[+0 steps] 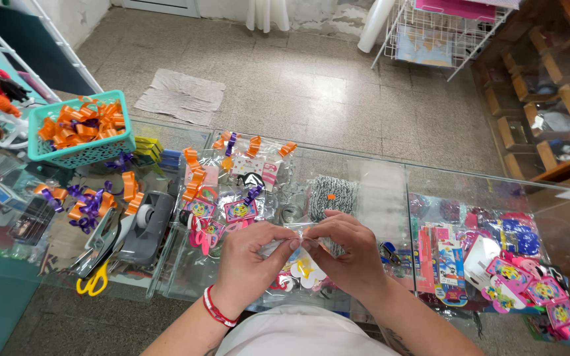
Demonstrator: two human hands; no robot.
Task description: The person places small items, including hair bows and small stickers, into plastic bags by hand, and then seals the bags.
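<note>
My left hand [253, 258] and my right hand [351, 252] meet over the glass counter [377, 181], both pinching the top of a small clear plastic bag [301, 267] with white, yellow and pink pieces inside. A red and white string bracelet [218, 308] circles my left wrist. Just beyond my hands lie several filled clear bags with orange and purple ribbon bows [222, 198] and a grey patterned bag [332, 195].
A teal basket of orange bows [84, 130] stands at the left. Loose orange and purple bows [90, 201], a grey tape dispenser [145, 224], a stapler and yellow-handled scissors [94, 282] lie nearby. Colourful carded toys [536, 283] fill the right side. A wire rack [440, 29] stands on the floor.
</note>
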